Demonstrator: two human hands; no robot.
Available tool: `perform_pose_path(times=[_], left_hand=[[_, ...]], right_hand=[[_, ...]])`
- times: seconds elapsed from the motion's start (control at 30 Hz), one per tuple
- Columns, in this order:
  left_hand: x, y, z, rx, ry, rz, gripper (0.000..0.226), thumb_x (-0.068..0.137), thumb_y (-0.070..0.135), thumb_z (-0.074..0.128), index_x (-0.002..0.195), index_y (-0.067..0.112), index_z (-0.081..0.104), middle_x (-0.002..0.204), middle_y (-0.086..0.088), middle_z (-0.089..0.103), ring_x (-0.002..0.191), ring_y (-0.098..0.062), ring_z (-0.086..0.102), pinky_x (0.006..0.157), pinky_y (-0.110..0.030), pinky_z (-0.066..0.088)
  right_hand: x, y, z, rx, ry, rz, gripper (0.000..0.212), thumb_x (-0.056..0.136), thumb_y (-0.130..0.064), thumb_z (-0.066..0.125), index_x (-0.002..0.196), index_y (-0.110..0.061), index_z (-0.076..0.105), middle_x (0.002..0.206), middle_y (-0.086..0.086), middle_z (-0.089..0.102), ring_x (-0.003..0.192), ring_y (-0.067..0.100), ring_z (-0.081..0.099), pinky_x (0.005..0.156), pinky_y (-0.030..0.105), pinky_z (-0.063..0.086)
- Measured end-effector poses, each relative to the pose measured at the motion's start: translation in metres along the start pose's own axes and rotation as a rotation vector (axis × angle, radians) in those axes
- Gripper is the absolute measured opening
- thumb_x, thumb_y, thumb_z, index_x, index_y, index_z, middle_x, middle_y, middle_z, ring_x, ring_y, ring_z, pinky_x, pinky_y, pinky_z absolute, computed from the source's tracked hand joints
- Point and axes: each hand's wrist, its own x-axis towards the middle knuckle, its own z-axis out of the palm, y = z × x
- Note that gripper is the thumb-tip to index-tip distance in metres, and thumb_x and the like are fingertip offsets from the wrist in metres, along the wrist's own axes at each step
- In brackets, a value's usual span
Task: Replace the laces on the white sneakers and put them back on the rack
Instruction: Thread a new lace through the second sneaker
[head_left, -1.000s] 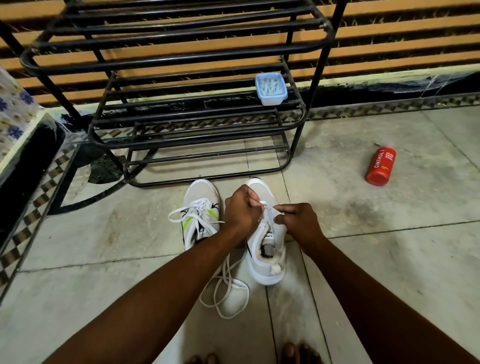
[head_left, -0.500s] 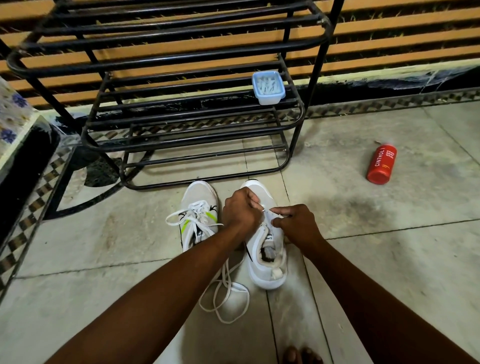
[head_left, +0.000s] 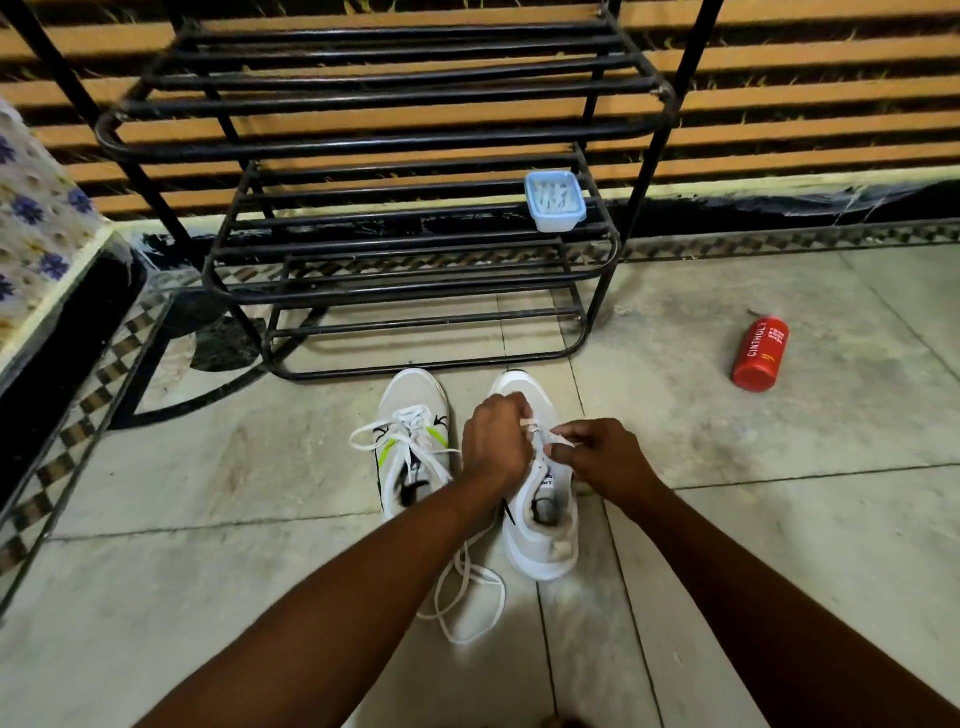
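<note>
Two white sneakers stand side by side on the tiled floor before a black metal rack. The left sneaker has white laces threaded and loosely spread. Over the right sneaker both hands work at the eyelets. My left hand grips the white lace near the tongue, fingers curled. My right hand pinches the lace's other end between thumb and fingers. A loose loop of lace trails on the floor beneath my left forearm.
A small pale blue plastic box sits on the rack's middle shelf at the right. A red bottle lies on the floor to the right. A low black ledge with a floral cloth borders the left.
The hands stay on the right sneaker's lace with small finger movements. The view has tilted slightly, so shoes and rack sit a bit differently in frame.
</note>
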Motion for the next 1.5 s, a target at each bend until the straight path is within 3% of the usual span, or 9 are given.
perform_pose_path(times=[0.3, 0.5, 0.67, 0.77, 0.9, 1.0, 1.2, 1.3, 1.5], left_hand=[[0.01, 0.004, 0.006, 0.16, -0.084, -0.024, 0.016, 0.086, 0.014, 0.071, 0.101, 0.01, 0.075, 0.121, -0.011, 0.048, 0.096, -0.036, 0.068, 0.084, -0.041, 0.058], [0.014, 0.006, 0.008, 0.149, -0.106, -0.046, 0.019, 0.086, 0.015, 0.072, 0.102, 0.005, 0.071, 0.127, -0.011, 0.046, 0.103, -0.037, 0.066, 0.084, -0.042, 0.055], [0.016, 0.003, 0.014, 0.267, -0.173, 0.054, 0.023, 0.095, 0.017, 0.063, 0.112, 0.001, 0.063, 0.134, -0.013, 0.035, 0.1, -0.038, 0.063, 0.076, -0.04, 0.047], [0.015, 0.004, 0.019, 0.31, -0.147, 0.035, 0.028, 0.092, 0.014, 0.065, 0.116, 0.001, 0.06, 0.134, -0.015, 0.035, 0.104, -0.038, 0.061, 0.081, -0.043, 0.052], [0.015, 0.007, 0.027, 0.317, -0.124, 0.018, 0.034, 0.09, 0.012, 0.063, 0.123, 0.007, 0.057, 0.133, -0.014, 0.042, 0.116, -0.036, 0.054, 0.092, -0.045, 0.051], [0.018, 0.007, 0.028, 0.315, -0.112, 0.042, 0.033, 0.087, 0.01, 0.061, 0.119, 0.008, 0.057, 0.125, -0.013, 0.055, 0.115, -0.035, 0.058, 0.091, -0.043, 0.052], [0.016, -0.002, 0.027, 0.109, -0.006, 0.036, 0.023, 0.08, 0.0, 0.056, 0.093, 0.016, 0.067, 0.097, -0.007, 0.071, 0.094, -0.031, 0.066, 0.077, -0.039, 0.051], [0.014, -0.007, 0.024, -0.12, -0.002, -0.016, 0.027, 0.075, -0.003, 0.058, 0.088, 0.02, 0.064, 0.083, 0.003, 0.072, 0.082, -0.022, 0.069, 0.072, -0.037, 0.054], [0.013, -0.01, 0.018, -0.334, -0.001, -0.06, 0.038, 0.07, -0.014, 0.047, 0.083, 0.016, 0.067, 0.071, 0.002, 0.072, 0.069, -0.012, 0.069, 0.068, -0.036, 0.056]], right_hand=[[-0.004, 0.007, 0.005, 0.035, 0.008, -0.031, 0.018, 0.08, -0.034, 0.078, 0.098, -0.032, 0.079, 0.084, -0.014, 0.076, 0.086, 0.007, 0.072, 0.089, 0.044, 0.058], [-0.003, 0.007, 0.005, 0.006, 0.012, -0.104, 0.012, 0.084, -0.023, 0.078, 0.096, -0.027, 0.08, 0.064, -0.032, 0.066, 0.072, -0.005, 0.066, 0.085, 0.035, 0.058], [0.0, 0.015, 0.006, -0.027, 0.019, -0.202, 0.013, 0.087, -0.02, 0.075, 0.099, -0.023, 0.081, 0.077, -0.029, 0.071, 0.078, -0.012, 0.064, 0.074, 0.006, 0.042], [0.001, 0.013, 0.007, -0.035, 0.015, -0.217, 0.017, 0.086, -0.018, 0.075, 0.1, -0.023, 0.081, 0.1, -0.013, 0.077, 0.093, -0.006, 0.065, 0.08, 0.0, 0.038], [0.001, 0.011, 0.008, -0.076, 0.047, -0.234, 0.019, 0.084, -0.017, 0.075, 0.101, -0.022, 0.081, 0.105, -0.012, 0.076, 0.093, -0.008, 0.063, 0.081, -0.004, 0.034], [-0.002, 0.011, 0.007, -0.075, 0.041, -0.225, 0.019, 0.083, -0.015, 0.075, 0.101, -0.02, 0.081, 0.101, -0.01, 0.076, 0.089, -0.005, 0.063, 0.082, 0.0, 0.038], [0.004, 0.012, 0.004, 0.229, 0.039, -0.081, 0.021, 0.086, -0.021, 0.058, 0.104, -0.02, 0.07, 0.088, -0.003, 0.077, 0.075, 0.013, 0.073, 0.075, 0.037, 0.06], [0.019, 0.013, 0.009, 0.108, 0.042, -0.099, 0.024, 0.087, -0.007, 0.056, 0.104, -0.02, 0.068, 0.079, 0.001, 0.074, 0.065, 0.018, 0.072, 0.074, 0.038, 0.059], [0.036, -0.001, 0.017, -0.213, 0.031, -0.169, 0.01, 0.08, -0.015, 0.061, 0.083, -0.023, 0.067, 0.064, -0.005, 0.064, 0.068, 0.02, 0.064, 0.071, 0.034, 0.054]])
